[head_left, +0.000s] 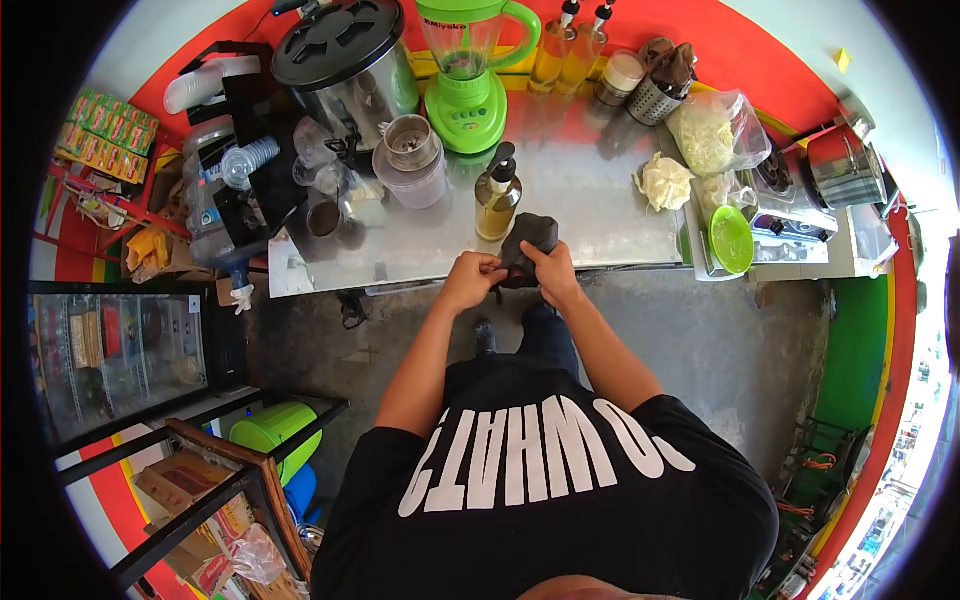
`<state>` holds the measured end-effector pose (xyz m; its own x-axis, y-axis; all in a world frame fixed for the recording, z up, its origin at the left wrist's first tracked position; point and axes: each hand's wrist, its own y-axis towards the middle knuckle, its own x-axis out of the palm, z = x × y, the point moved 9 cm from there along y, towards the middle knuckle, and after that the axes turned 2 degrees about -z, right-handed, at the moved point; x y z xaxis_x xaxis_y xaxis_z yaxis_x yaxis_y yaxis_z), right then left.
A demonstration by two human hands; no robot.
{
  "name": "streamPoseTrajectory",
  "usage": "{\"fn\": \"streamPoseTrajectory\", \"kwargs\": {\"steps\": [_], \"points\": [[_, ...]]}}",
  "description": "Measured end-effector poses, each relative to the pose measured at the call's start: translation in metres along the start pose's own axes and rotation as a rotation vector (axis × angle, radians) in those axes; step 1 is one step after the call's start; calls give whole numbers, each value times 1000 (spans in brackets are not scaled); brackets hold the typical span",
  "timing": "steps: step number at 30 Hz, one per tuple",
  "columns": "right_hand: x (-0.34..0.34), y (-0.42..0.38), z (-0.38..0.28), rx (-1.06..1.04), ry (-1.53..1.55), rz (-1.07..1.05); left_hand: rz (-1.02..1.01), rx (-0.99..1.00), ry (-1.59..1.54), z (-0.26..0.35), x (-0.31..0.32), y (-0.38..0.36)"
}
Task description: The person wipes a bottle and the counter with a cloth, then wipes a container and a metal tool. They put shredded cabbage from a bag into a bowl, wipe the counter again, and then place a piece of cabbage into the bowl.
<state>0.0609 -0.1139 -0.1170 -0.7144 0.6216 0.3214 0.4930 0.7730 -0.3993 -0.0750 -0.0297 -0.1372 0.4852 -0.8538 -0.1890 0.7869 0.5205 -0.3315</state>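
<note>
A dark, soft, cloth-like item is held between my two hands at the front edge of the metal counter. My left hand pinches its lower left side. On its right side, my right hand grips it with the thumb on top. Just behind and to the left stands an upright pump bottle with yellowish liquid and a black top. What lies inside or under the dark item is hidden.
A green blender, a large steel container and a plastic tub stand at the back left. Oil bottles, a utensil holder, a crumpled pale bag and a green plate are to the right.
</note>
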Motion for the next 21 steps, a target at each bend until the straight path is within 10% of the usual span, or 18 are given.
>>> {"fn": "streamPoseTrajectory", "kwargs": {"steps": [10,21], "points": [[-23,-3,-41,-377,-995,304,390,264,61,88,-84,-21],[-8,-4,-19,-447,-1071,116,56,489,37,168,-97,13]]}}
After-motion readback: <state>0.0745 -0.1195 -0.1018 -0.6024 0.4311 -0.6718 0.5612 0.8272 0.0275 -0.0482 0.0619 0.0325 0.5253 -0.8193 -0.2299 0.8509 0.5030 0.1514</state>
